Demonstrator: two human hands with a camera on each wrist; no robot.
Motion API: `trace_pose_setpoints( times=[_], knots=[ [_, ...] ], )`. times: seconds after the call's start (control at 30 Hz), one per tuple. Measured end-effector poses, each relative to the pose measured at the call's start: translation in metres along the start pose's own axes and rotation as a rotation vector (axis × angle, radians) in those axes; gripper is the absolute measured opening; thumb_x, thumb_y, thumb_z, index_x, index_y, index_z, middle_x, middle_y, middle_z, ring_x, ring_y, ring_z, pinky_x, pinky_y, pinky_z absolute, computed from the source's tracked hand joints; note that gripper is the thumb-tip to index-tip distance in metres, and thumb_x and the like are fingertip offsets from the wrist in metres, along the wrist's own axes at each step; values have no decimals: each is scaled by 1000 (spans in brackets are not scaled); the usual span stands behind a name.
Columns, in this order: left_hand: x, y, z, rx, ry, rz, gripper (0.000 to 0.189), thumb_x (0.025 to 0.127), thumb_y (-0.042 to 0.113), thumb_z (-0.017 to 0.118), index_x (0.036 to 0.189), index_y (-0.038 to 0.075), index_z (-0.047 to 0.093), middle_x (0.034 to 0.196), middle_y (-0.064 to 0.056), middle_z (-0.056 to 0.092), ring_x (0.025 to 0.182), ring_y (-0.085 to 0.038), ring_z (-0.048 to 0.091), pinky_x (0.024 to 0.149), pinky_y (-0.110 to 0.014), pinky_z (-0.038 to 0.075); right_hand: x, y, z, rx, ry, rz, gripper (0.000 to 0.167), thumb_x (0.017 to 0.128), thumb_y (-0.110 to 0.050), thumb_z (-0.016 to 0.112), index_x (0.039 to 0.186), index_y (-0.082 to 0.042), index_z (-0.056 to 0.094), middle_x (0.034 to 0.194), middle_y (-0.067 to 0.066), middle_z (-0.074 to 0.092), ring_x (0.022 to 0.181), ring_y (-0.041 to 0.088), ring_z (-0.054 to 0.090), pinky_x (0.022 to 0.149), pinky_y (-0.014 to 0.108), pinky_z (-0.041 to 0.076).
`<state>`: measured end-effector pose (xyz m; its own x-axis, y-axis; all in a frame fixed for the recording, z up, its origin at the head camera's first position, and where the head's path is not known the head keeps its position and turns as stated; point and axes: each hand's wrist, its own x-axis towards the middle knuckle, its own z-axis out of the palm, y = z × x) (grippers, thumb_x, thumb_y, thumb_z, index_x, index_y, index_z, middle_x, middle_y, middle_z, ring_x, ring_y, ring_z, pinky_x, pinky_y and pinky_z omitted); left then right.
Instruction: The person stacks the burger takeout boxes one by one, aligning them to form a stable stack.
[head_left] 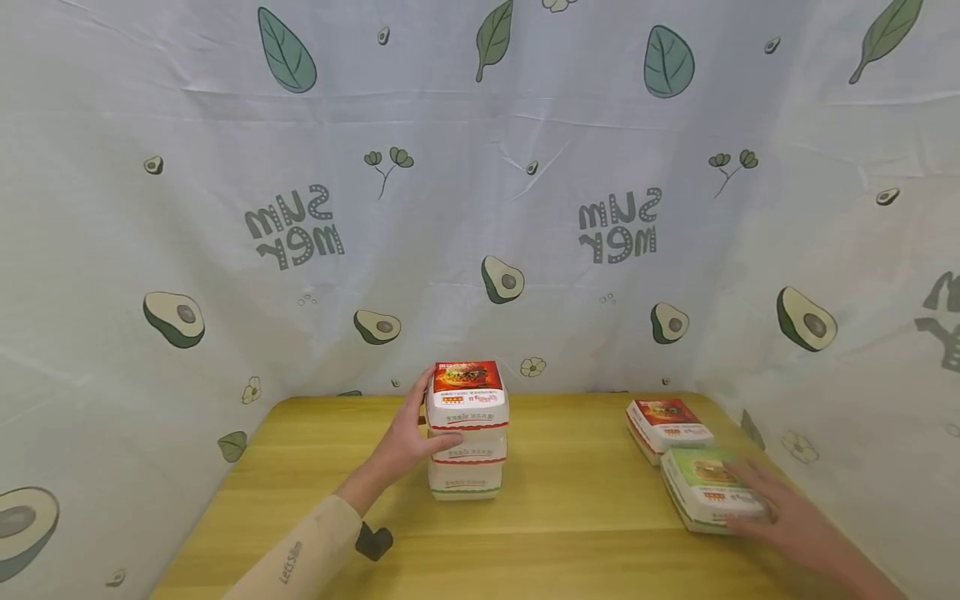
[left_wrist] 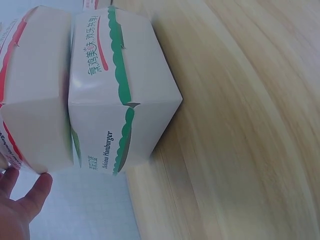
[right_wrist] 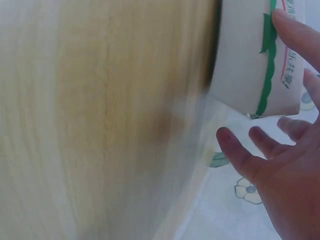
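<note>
Three hamburger boxes stand in a stack on the table; the top hamburger box (head_left: 468,396) has a red lid print. Under it sit a red-trimmed box (head_left: 471,450) and a green-trimmed box (left_wrist: 125,95). My left hand (head_left: 405,442) holds the upper part of the stack, its thumb across the front and its fingers along the left side. Over at the right, a green-lidded hamburger box (head_left: 708,492) lies beside my right hand (head_left: 776,517). In the right wrist view that hand's fingers are spread, with the thumb (right_wrist: 295,37) in front of the box's side.
Behind the green-lidded box lies another red-lidded hamburger box (head_left: 667,425). The wooden table (head_left: 570,550) ends at a white avocado-print curtain (head_left: 450,150) at the back and sides. A dark heart-shaped mark (head_left: 373,542) shows near my left sleeve (head_left: 307,550).
</note>
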<state>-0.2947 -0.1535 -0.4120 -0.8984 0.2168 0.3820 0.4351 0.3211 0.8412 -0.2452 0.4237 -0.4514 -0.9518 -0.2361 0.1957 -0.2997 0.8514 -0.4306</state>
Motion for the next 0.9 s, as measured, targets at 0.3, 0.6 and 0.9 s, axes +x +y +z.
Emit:
trace_pose_setpoints(
  times=[0.3,0.6,0.9],
  knots=[
    [1,-1,0,-2,6,-11,108,79,36,86,157,48,12,155,9,35,133,-18,45,102,-46,46,1,8,9,76,-2,-32,91,88,-26,77,159,-9,23,151,49,12,125,77,23,85,83,28],
    [1,-2,0,0,4,-11,108,79,37,85,157,48,11,154,9,36,131,-18,47,100,-44,47,-2,1,8,67,17,-29,89,88,-23,77,160,-15,25,152,46,18,127,75,24,89,81,28],
    [1,-2,0,-3,8,-17,107,79,37,85,156,49,12,153,9,36,130,-19,48,98,-43,49,-2,1,9,66,25,-4,86,88,-26,78,158,-14,30,153,45,18,129,73,23,92,80,27]
  ],
)
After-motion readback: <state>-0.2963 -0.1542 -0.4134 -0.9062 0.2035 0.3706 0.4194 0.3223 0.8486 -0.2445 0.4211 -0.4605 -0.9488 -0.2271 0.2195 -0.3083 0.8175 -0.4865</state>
